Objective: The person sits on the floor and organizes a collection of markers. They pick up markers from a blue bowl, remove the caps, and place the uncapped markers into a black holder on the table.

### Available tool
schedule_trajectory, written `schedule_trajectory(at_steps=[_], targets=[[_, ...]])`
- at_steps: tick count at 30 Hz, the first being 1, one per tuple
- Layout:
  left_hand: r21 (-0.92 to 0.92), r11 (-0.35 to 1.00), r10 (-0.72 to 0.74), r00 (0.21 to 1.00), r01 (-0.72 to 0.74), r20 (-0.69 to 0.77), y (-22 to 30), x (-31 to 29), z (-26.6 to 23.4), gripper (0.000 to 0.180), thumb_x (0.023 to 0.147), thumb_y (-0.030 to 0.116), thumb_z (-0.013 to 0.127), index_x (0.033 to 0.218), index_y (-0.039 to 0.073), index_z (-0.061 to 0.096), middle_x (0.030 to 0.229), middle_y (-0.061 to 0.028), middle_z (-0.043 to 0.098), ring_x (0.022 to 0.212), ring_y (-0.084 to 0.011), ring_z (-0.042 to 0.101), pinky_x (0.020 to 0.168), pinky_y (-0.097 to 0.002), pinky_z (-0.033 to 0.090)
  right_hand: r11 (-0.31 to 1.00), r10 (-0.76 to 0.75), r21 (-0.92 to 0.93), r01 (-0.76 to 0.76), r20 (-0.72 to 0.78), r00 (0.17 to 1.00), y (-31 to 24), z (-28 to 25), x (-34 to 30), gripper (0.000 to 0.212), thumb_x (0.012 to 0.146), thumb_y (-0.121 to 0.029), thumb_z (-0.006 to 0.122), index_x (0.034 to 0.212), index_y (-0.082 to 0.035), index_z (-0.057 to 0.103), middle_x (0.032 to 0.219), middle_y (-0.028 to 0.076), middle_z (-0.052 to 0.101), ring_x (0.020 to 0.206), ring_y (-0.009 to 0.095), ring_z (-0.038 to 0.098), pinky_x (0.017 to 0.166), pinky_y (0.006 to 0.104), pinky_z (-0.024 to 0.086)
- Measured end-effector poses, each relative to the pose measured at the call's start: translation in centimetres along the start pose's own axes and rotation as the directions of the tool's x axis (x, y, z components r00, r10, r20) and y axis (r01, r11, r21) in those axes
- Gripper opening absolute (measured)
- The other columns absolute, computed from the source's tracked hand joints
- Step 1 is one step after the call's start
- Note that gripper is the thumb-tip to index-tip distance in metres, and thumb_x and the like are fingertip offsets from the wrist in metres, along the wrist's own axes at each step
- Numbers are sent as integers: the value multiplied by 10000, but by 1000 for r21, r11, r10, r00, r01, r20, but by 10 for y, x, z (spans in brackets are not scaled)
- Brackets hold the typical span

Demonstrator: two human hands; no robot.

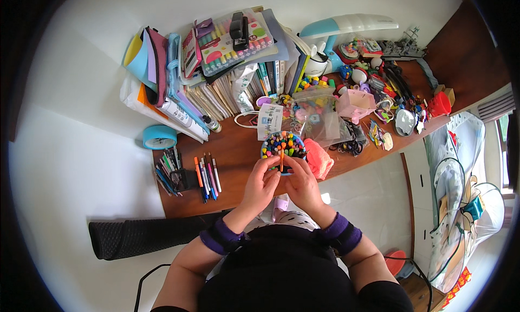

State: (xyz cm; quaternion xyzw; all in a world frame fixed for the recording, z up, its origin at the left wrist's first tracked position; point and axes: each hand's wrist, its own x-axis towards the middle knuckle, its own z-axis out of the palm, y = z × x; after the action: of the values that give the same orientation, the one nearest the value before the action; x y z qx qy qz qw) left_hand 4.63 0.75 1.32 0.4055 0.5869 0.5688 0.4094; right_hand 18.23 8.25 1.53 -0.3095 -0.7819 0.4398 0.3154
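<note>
An orange pen [281, 161] stands nearly upright between the fingertips of my two hands. My left hand [262, 183] pinches it from the left, and my right hand [301, 183] closes on it from the right. Just beyond the fingers sits a round, blue-rimmed container [264, 156] packed with colourful markers [288, 142]. My hands hide its near side. Touching its right side or close to it lies a crumpled coral cloth [319, 161].
Loose pens [208, 176] lie in a row at left, beside a black pen holder [184, 179]. Books [222, 95] line the back. A clear plastic bag [324, 119], a pink box [356, 103] and small toys crowd the right of the desk [238, 190]. A rolled black mat [151, 239] is below.
</note>
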Motion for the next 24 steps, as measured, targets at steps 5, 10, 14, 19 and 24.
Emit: schedule_trajectory(at_steps=[5,10,14,19,24], targets=[[29,999,-36,999,36,-5,-19,-2,2,363,937,-24,522,1296,1,480,1258,-112,550,1206,-188,536,994,-297,437,1000,29,-4,-29,24,999,20,5,-10,555,761,50,578,1306,-34,511,1195,186,546,1050,376,582,868,398,508],[58,994,-92,995,94,-27,-29,-6,-6,367,933,-24,524,1297,8,487,1261,-109,560,1186,-179,547,972,-292,449,998,58,12,-59,76,995,25,7,-13,543,767,39,578,1301,-35,513,1192,180,547,1032,372,587,859,399,507],[36,992,-119,992,120,-45,-32,-7,-10,372,934,-23,521,1303,12,487,1264,-105,562,1178,-175,551,976,-291,445,999,53,0,-53,81,995,29,11,-11,532,771,33,579,1295,-34,518,1185,170,552,1017,362,593,852,394,508],[5,993,-119,989,120,-87,-36,-6,-13,377,932,-29,519,1305,13,487,1269,-102,559,1182,-180,549,992,-295,437,999,43,-15,-42,97,994,32,14,-9,523,787,33,589,1300,-31,516,1185,160,550,984,332,606,824,371,517],[5,997,-74,989,76,-131,-41,-5,-22,371,935,-17,517,1303,18,482,1243,-99,552,1178,-184,548,954,-285,466,999,50,-16,-48,123,991,27,15,-8,478,827,45,593,1295,-28,527,1192,153,543,932,275,631,775,328,538]])
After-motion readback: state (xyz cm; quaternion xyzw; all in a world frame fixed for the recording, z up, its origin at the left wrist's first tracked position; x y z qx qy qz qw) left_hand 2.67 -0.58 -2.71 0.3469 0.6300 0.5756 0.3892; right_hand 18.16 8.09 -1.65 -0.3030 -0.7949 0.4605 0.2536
